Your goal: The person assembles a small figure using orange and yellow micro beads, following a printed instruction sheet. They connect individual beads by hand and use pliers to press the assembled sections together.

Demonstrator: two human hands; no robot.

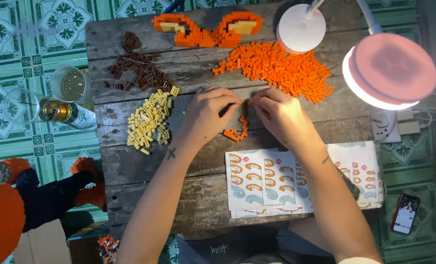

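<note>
both hands (245, 110) seemingly pinch orange brick strip (237, 133).

three brick piles (148, 120), one lamp (389, 71), two glasses (71, 84), one phone (406, 213)

**Worn planks over green tile**

A weathered wooden surface (144, 188) of rough planks stands on a floor (12, 58) of green patterned tiles. A white desk lamp (389, 71) with a round lit head shines from the right side.
</note>
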